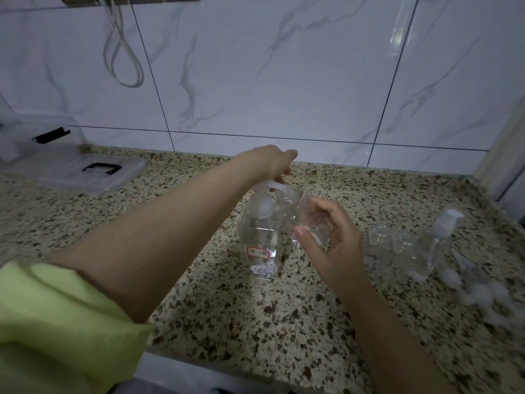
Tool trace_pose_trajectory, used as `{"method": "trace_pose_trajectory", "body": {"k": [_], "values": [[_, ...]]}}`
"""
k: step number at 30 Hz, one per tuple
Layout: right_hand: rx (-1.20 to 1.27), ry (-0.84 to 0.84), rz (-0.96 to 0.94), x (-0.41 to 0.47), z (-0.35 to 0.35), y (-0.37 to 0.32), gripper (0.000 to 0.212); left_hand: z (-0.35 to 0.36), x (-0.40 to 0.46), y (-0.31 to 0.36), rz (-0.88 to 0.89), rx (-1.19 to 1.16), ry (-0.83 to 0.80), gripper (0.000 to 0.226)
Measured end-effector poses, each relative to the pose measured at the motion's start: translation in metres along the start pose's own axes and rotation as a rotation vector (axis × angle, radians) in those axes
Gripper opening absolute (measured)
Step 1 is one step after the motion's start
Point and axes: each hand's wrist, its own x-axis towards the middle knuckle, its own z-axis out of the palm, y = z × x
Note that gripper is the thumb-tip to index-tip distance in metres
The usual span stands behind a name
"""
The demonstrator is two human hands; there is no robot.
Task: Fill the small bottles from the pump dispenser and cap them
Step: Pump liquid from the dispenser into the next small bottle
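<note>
Illumination is dim and cool, giving the whole view a bluish-grey cast. A soft glare streak lies on the glossy wall tiles (pixel 399 38) at upper right. Shadows on the speckled table (pixel 216 302) are faint and diffuse. Wide-angle distortion bows the tile joints and tilts the corner at the right edge. Motion blur smears the clear bottles and caps (pixel 443 251) at right. The yellow-green sleeve (pixel 56 322) at lower left is soft and out of focus
</note>
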Motion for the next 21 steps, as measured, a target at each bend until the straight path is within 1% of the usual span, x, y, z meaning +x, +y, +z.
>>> {"method": "trace_pose_trajectory", "body": {"k": [9, 13, 17, 19, 21], "values": [[-0.002, 0.005, -0.018, 0.0005, 0.0, -0.0006, 0.042, -0.0014, 0.0011, 0.0002, -0.022, 0.042, -0.046, 0.06], [-0.018, 0.0, -0.034, 0.001, -0.0006, 0.0007, 0.042, 0.0007, 0.0009, -0.0002, 0.006, 0.034, -0.008, 0.059], [-0.028, -0.002, -0.034, 0.0003, -0.001, -0.0003, 0.043, 0.0009, -0.0006, -0.0023, 0.013, 0.014, -0.007, 0.058], [-0.018, -0.005, -0.024, 0.0003, -0.0003, -0.0001, 0.043, 0.0007, 0.0002, -0.003, 0.014, 0.031, 0.0, 0.059], [-0.038, -0.002, -0.03, -0.0006, 0.0002, -0.0013, 0.043, -0.0001, -0.0012, -0.0011, -0.006, 0.074, -0.028, 0.062]]}}
